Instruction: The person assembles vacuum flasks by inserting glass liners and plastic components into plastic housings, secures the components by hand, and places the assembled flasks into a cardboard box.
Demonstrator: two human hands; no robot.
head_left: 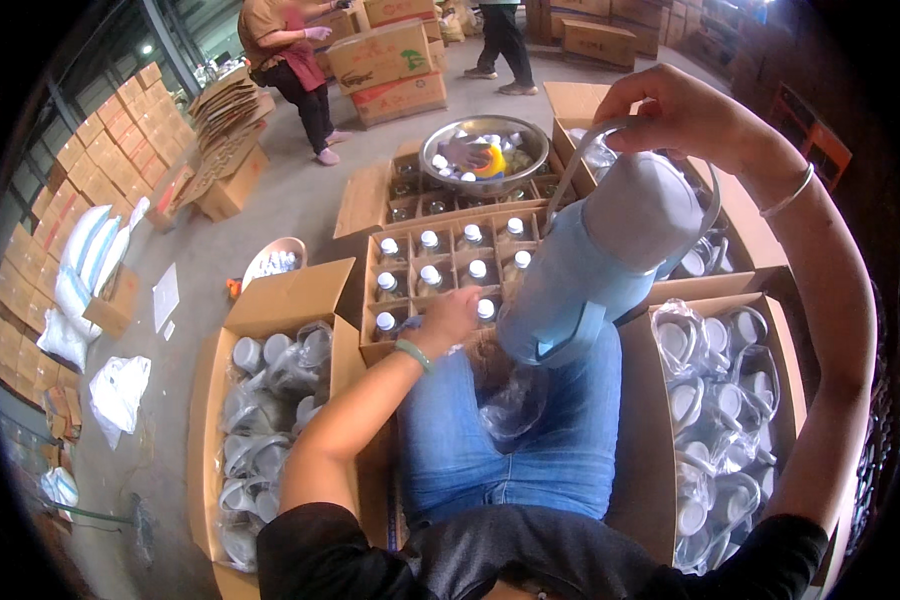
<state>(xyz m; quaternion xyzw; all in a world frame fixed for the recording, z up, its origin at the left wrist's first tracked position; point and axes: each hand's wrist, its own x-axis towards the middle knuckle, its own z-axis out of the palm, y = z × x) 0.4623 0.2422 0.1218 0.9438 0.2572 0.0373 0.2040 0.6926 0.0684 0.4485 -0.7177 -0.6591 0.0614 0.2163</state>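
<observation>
Pale blue flask (pixel 585 265): raised over the person's lap, tilted, its grey cap (pixel 650 200) toward the upper right and its base toward the thighs.
Right hand (pixel 675 120): fingers curled round the loop handle (pixel 568 170) above the cap; it seems to carry all the weight.
Left hand (pixel 450 318): blurred at the near side of the divided carton (pixel 378 351), apart from the flask; I cannot tell whether it grips anything.
White-capped bottles (pixel 477 270): upright in the divided carton's cells, just beyond the flask.
Clear bag (pixel 515 405): loose and crumpled between the thighs, below the flask's base.
Side cartons: bagged flasks fill the left carton (pixel 210 430) and the right carton (pixel 790 380).
Drop risk: with no hand under the body, a slipping finger or a weak loop could let the flask fall onto the legs or bottles.
Swing risk: hung from one point, it could pivot and knock the caps, mostly if the right wrist turns fast.
Snag risk: the loose film could catch under the base if the flask sinks onto it.
</observation>
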